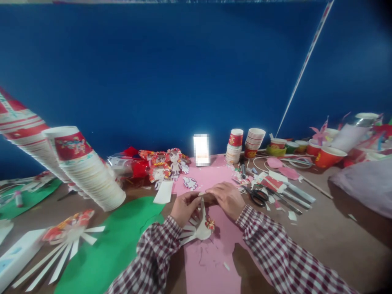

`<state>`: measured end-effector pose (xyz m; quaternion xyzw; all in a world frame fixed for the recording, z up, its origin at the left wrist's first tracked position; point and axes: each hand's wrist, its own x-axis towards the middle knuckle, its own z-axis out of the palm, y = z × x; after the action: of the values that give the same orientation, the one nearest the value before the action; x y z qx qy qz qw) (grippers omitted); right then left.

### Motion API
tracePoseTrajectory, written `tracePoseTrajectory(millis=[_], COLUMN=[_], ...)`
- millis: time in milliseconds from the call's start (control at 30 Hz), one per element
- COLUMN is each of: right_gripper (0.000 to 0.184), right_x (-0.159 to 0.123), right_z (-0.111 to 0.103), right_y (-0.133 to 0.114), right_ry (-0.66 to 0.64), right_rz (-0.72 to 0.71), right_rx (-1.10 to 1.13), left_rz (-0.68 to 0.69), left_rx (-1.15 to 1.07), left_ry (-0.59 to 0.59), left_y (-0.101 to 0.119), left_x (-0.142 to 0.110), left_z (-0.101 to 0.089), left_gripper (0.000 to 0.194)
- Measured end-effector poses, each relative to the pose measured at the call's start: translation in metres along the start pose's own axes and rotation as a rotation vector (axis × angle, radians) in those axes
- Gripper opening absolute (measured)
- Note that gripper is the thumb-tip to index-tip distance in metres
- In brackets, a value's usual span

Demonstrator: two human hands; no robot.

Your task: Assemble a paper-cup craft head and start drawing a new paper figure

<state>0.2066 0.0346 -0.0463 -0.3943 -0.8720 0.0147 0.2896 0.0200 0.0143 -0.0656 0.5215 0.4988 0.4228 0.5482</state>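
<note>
1. Over pink paper (211,261), the left hand (183,209) pinches a strip of a cut cup (203,232); whether the right hand (227,199), at its tip, grips is unclear.
2. Right: scissors (259,197).
3. Left: green paper (122,230), stacked cups (92,175).
4. Far: paper figures (174,162).

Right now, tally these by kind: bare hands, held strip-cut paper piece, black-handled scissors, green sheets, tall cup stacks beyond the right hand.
Left hand, right hand: 2
Strip-cut paper piece: 1
Scissors: 1
Green sheets: 2
Tall cup stacks: 2
Total: 8
</note>
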Motion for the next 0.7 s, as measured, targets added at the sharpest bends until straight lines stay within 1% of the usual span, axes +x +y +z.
tracePoseTrajectory(millis=[233, 333, 433, 567, 700], right_gripper=[0.022, 0.020, 0.018, 0.021, 0.024], right_x=[0.000, 0.001, 0.001, 0.000, -0.001], right_z=[-0.001, -0.003, -0.004, -0.003, -0.001], right_y=[-0.004, -0.009, -0.015, -0.019, -0.018], right_ry=[-0.008, -0.014, -0.021, -0.050, -0.025], right_rz=[-0.008, 0.014, 0.034, 0.026, 0.013], right_rx=[-0.004, -0.016, -0.024, 0.023, 0.095], left_rz=[0.018, 0.013, 0.023, 0.065, 0.084], left_rx=[0.020, 0.012, 0.010, 0.011, -0.029], left_ry=[0.077, 0.096, 0.088, 0.056, 0.048], left_y=[-0.002, 0.001, 0.003, 0.002, 0.000], left_x=[0.003, 0.002, 0.001, 0.000, 0.001], left_z=[-0.001, 0.000, 0.001, 0.002, 0.002], left_gripper=[0.037, 0.034, 0.032, 0.030, 0.029])
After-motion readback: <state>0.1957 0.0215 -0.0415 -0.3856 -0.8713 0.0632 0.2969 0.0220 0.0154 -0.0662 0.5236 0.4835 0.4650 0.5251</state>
